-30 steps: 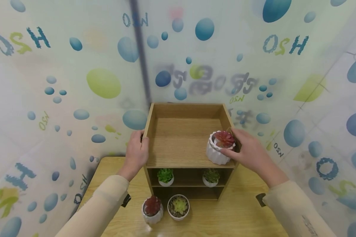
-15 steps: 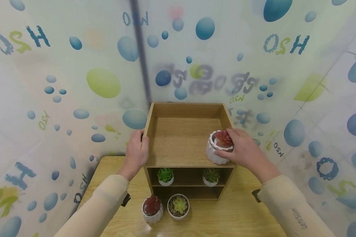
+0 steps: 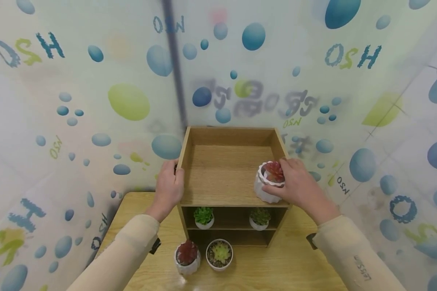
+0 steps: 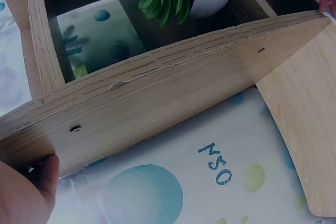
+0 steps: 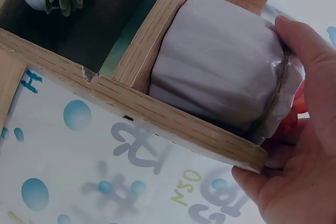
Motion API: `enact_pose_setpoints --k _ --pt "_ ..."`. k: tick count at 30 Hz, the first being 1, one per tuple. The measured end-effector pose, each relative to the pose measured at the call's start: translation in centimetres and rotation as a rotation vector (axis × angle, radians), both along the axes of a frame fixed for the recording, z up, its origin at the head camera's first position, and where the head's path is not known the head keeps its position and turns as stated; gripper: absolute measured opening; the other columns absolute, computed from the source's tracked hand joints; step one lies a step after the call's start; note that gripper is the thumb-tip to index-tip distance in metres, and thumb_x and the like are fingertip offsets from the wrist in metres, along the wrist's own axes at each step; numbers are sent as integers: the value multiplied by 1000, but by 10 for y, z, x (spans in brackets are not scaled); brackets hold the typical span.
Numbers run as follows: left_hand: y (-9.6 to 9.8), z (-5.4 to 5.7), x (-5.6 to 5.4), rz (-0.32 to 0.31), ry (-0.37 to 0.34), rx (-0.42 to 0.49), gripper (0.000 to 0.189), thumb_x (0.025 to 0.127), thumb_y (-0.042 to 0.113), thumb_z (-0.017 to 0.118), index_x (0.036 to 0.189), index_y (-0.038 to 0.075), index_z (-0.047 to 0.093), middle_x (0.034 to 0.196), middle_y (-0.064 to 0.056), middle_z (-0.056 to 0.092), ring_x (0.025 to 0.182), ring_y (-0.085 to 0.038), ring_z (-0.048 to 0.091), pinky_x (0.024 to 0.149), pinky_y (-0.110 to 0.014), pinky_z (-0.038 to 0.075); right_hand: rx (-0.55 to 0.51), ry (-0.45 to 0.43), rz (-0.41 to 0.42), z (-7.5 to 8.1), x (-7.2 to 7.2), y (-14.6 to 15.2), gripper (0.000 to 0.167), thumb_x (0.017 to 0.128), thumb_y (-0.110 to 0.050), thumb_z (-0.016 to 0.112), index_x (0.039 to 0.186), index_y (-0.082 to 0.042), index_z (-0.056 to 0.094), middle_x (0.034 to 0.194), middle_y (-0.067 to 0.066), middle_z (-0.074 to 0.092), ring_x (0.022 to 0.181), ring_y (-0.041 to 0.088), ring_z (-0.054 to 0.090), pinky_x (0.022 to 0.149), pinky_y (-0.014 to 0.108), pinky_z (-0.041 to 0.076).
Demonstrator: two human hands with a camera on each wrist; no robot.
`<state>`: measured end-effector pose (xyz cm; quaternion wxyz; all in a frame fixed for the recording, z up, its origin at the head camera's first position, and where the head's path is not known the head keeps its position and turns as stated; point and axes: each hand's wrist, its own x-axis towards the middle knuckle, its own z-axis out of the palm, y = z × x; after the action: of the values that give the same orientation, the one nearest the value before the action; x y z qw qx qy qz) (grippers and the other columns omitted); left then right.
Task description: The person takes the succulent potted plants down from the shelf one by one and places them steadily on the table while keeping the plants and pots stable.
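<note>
A small wooden shelf (image 3: 225, 169) stands against the wall. My left hand (image 3: 169, 186) grips the top of its left side board. On the top level, at the right front corner, sits a white ribbed pot with a red succulent (image 3: 268, 190). My right hand (image 3: 300, 184) holds this pot by its rim, the thumb in front and the fingers over the plant's right side. In the right wrist view the pot (image 5: 220, 56) rests against the side board, a twine band around its rim. One finger touches the board's outer face.
On the middle level stand two small white pots, one with a bright green succulent (image 3: 203, 217), one with a darker one (image 3: 259, 218). A dark red succulent (image 3: 187, 257) and a yellow-green one (image 3: 219, 254) stand on the wooden table (image 3: 295, 258) in front.
My right hand has shifted slightly left and farther over the pot's rim. The pot stays in the same corner. My left hand has kept its place on the shelf.
</note>
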<state>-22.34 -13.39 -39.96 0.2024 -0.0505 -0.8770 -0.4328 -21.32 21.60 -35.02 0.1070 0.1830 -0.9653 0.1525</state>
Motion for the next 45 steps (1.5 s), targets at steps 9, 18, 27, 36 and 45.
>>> enact_pose_setpoints --k 9,18,27,36,45 --pt "-2 -1 1 -10 -12 14 44 105 14 37 138 -9 55 121 -25 56 103 -38 55 85 -52 52 -24 66 -6 -1 -1 -2 75 82 -45 84 124 12 60 122 31 63 117 45 54 93 56 52" --pt "0 -2 1 -1 -5 0 43 104 13 38 135 -9 56 121 -26 56 102 -40 56 85 -53 51 -94 18 -49 -4 2 -2 89 80 -45 86 138 15 53 134 34 58 126 46 49 99 61 49" --pt "0 -2 1 1 -1 -1 43 105 13 37 136 -9 56 121 -26 57 102 -39 56 86 -52 51 -212 -21 -71 -6 13 -3 87 81 -43 86 143 7 52 140 28 55 127 45 49 101 64 46" --pt "-1 -3 -1 -7 3 11 42 104 13 37 135 -9 56 121 -25 57 102 -38 55 87 -52 50 -360 58 -64 -11 27 -5 81 78 -35 89 142 0 54 131 20 60 113 38 59 92 59 52" --pt "-1 -2 0 -13 6 19 43 105 13 38 137 -9 55 121 -25 57 103 -38 55 88 -52 50 -397 122 -75 -11 39 -5 81 76 -34 91 142 -3 56 128 18 61 111 37 60 89 59 53"
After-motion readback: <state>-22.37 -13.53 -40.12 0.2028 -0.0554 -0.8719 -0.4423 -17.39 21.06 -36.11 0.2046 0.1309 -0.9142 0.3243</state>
